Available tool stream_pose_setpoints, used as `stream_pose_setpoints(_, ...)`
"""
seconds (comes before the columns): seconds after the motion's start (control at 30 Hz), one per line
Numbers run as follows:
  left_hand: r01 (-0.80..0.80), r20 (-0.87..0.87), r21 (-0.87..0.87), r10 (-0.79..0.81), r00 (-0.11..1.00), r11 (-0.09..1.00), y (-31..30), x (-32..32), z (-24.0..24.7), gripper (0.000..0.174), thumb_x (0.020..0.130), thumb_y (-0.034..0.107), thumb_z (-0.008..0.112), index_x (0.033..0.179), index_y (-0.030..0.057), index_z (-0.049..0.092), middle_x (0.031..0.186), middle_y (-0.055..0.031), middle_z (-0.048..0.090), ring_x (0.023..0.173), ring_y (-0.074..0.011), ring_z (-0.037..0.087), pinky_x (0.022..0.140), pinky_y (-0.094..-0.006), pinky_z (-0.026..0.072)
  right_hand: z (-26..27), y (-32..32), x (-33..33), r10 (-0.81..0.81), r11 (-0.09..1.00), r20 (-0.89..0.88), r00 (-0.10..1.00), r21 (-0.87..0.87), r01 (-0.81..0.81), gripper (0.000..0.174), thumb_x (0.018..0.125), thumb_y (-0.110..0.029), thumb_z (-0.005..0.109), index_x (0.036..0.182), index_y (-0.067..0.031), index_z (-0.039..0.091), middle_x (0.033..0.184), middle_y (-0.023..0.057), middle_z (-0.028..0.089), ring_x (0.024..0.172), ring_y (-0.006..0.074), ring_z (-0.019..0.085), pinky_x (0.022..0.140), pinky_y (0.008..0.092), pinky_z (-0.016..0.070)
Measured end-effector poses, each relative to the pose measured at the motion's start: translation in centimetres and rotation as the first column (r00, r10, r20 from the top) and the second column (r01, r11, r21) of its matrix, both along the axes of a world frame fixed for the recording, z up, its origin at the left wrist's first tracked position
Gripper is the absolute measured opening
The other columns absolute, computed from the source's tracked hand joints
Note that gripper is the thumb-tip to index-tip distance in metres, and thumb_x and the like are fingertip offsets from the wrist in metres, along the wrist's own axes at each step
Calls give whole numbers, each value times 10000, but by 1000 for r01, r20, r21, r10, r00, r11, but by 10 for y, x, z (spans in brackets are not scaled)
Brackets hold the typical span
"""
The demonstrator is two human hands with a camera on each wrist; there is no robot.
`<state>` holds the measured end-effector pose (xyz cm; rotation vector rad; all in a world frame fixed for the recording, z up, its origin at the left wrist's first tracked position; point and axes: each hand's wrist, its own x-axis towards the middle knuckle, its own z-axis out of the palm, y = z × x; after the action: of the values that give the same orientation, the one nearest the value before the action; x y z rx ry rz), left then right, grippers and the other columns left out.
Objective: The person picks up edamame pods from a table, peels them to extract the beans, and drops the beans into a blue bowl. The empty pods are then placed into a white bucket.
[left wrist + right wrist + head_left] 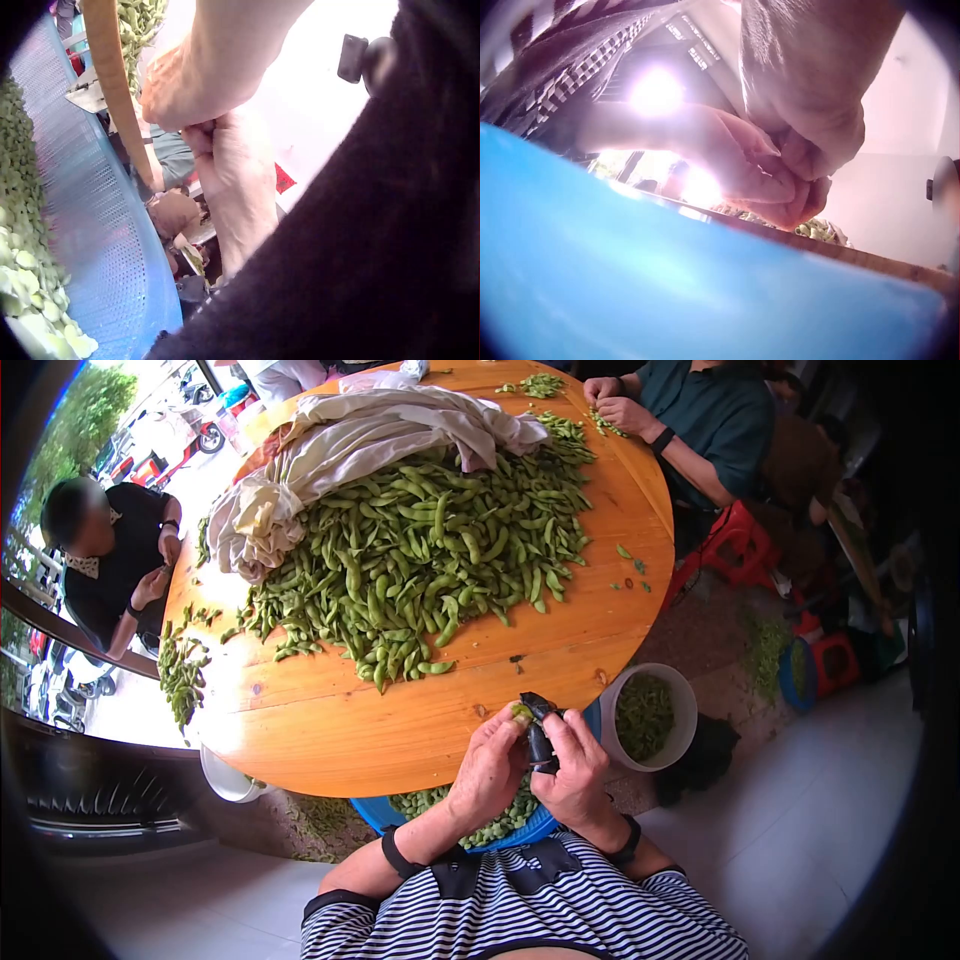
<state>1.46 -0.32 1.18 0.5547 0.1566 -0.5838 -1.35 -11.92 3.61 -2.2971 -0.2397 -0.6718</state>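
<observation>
Both hands meet over the near edge of a round wooden table (330, 740). My left hand (488, 768) pinches a small green soybean pod (521, 712) at its fingertips. Opposite it, the bent fingers of my right hand (575, 775) pinch at the same spot, with glossy black material (540, 745) around the thumb and fingertips. Below the hands sits a blue basin (370, 817) of shelled green beans (415, 801). In the left wrist view its perforated wall (105, 225) shows beside the beans; in both wrist views the pod is hidden by the hands.
A large heap of soybean pods (400, 560) covers the table's middle, partly under a pale cloth (370, 435). A white bucket (688, 710) of green husks stands at right, another white bucket (225, 778) at left. People sit at left (130, 550) and far right (700, 420).
</observation>
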Motion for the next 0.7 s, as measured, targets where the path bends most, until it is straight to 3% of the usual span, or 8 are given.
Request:
stream_pose_setpoints(0.17,156,-8,325,-162,987,933,22,9,11,209,1010,156,446,1110,25,575,914,-28,642,767,-102,602,707,-217,499,3,-21,4,196,943,-263,945,314,-109,340,699,44,510,1028,48,595,796,158,533,667,320,558,604,344,476)
stream_pose_setpoints(0.2,223,66,337,-259,964,915,30,13,14,212,1015,175,445,1091,30,579,885,-22,638,714,-81,574,651,-186,473,6,-19,5,261,849,-337,905,526,-48,278,754,21,465,995,62,597,719,105,552,574,188,517,534,276,432)
stream_pose_setpoints(0.23,286,138,352,-352,926,891,32,17,19,219,1020,194,443,1073,35,583,856,-15,634,661,-60,547,595,-156,447,4,-23,5,260,849,-338,904,527,-47,278,754,21,465,995,62,597,719,105,552,574,188,517,534,276,432)
stream_pose_setpoints(0.27,257,-14,427,-278,961,867,28,13,29,206,1018,179,445,1049,32,586,840,-15,631,617,-58,515,556,-140,419,0,-32,4,437,660,-372,819,751,-11,265,782,11,449,995,68,597,699,75,553,558,128,487,508,252,408)
stream_pose_setpoints(0.33,302,49,403,-350,935,864,38,18,22,203,1014,178,457,1063,32,588,849,-14,632,638,-58,527,570,-147,429,7,-31,5,619,309,-298,727,943,123,245,831,1,416,977,86,594,658,17,539,533,28,426,460,195,345)
stream_pose_setpoints(0.47,253,9,345,-273,962,904,29,14,23,203,999,175,498,1098,27,597,873,-11,632,710,-63,561,606,-170,450,1,-29,5,584,352,-299,754,931,97,246,804,22,423,969,66,600,683,29,558,542,48,455,474,206,371)
stream_pose_setpoints(0.53,250,37,289,-272,962,924,30,14,10,207,993,177,511,1102,26,602,890,-11,635,744,-67,572,619,-178,455,3,-19,3,235,839,-341,910,544,-13,252,768,40,434,954,44,604,699,41,568,549,67,484,484,217,393)
stream_pose_setpoints(0.7,64,137,362,-121,983,930,25,9,16,171,982,164,538,995,20,629,803,-40,657,615,-61,544,499,-188,399,12,-24,5,303,793,-467,831,607,53,285,730,40,457,977,43,599,753,74,571,638,132,538,590,251,444)
